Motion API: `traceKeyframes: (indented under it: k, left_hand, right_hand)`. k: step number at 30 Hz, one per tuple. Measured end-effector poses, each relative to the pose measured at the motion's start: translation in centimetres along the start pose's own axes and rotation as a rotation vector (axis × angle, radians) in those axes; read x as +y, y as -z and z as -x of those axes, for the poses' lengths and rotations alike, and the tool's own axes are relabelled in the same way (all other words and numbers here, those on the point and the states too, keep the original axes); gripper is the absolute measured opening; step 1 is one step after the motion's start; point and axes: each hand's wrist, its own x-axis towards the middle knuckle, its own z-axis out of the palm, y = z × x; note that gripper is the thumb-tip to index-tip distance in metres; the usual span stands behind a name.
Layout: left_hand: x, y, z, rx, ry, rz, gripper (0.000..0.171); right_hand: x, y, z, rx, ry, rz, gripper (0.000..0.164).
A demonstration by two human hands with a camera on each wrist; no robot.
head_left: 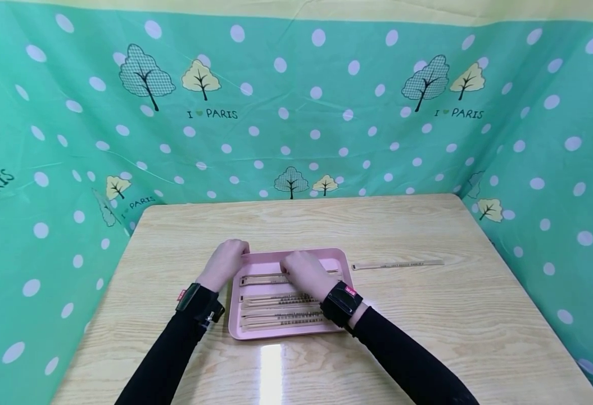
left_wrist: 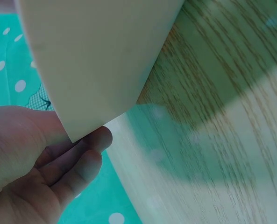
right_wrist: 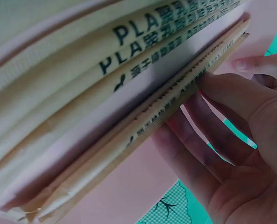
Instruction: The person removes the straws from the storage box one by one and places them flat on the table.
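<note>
A pink rectangular tray (head_left: pixel 271 262) lies on the table with several paper-wrapped straws (head_left: pixel 281 320) laid side by side in it. My left hand (head_left: pixel 224 263) holds the tray's far left corner; the left wrist view shows the fingers (left_wrist: pixel 89 163) at the tray's outer wall (left_wrist: pixel 96 60). Inside the tray, my right hand (head_left: pixel 306 274) reaches to the far row. There its thumb and fingers pinch a wrapped straw (right_wrist: pixel 143 119) lying close against another. Printed lettering shows on the wrappers. The hand hides the middle of these straws in the head view.
One wrapped straw (head_left: pixel 397 265) lies on the wooden table (head_left: pixel 428 326) to the right of the tray. A green dotted cloth (head_left: pixel 296 101) hangs behind the table and at both sides. Light glares off the table in front of the tray.
</note>
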Motion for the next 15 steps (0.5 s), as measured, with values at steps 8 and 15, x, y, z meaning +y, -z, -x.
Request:
traceKeyframes:
  k: [8,15]
  left_hand:
    - [-0.06,-0.04,0.0,0.004,-0.004,-0.001,0.016]
    - [-0.15,0.0,-0.04,0.001,-0.008,0.009,0.013]
  right_hand:
    - [0.13,0.09,-0.36,0.012,-0.04,0.058,0.021]
    - [0.25,-0.07,-0.64,0.005,-0.06,0.071,0.016]
